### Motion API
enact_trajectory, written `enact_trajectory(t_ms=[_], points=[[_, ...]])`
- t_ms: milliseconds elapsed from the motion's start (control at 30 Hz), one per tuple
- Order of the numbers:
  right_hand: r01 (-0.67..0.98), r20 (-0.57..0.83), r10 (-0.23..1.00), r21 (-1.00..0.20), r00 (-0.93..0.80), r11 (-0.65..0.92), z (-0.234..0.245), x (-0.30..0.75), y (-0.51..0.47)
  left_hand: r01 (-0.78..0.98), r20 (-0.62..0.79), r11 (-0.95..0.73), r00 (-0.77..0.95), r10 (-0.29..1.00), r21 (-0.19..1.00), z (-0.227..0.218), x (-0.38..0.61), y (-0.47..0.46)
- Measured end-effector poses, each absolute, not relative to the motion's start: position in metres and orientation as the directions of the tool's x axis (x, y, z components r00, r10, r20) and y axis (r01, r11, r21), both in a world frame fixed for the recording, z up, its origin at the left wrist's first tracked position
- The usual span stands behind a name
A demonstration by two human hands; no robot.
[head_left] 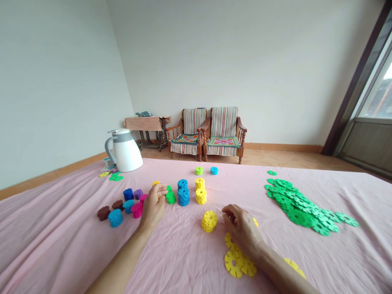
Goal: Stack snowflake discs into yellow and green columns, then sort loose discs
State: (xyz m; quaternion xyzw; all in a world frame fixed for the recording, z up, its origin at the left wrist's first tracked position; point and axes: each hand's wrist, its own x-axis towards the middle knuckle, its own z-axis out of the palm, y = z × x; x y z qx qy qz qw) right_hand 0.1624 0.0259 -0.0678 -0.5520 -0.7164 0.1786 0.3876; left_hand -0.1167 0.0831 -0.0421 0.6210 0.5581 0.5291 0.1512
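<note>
My left hand (154,206) is raised among the stacks with its fingers stretched out, beside a green stack (170,197) of notched plastic discs. Behind its fingers an orange-yellow stack (156,183) is partly hidden. My right hand (243,228) has its fingers curled together just right of a short yellow stack (209,221); whatever they pinch, if anything, is hidden. Loose yellow discs (233,263) lie overlapping under and in front of that hand. Farther back stand taller blue stacks (183,196) and yellow stacks (201,195).
Left are brown (103,213), light blue (115,218) and pink stacks (136,210). A loose pile of green discs (300,208) spreads at right. Lime (199,170) and blue stacks (214,170) stand near the far edge. A white jug (127,153) stands back left on the pink cloth (183,257).
</note>
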Motion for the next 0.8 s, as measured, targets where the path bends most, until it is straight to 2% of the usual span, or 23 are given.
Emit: enact_trajectory(t_ms=[300,800], points=[[0.653,0.345,0.934,-0.688,-0.090,0.317,-0.0675,0.1624,0.0272,0.606,0.488,-0.313,-0.145,0.860,0.731,-0.0461,-0.1144,0.0827],[0.657,0.342,0.935,-0.683,-0.097,0.318,-0.0678,0.1627,0.0274,0.620,0.484,-0.309,-0.133,0.865,0.722,-0.0486,-0.1136,0.0847]])
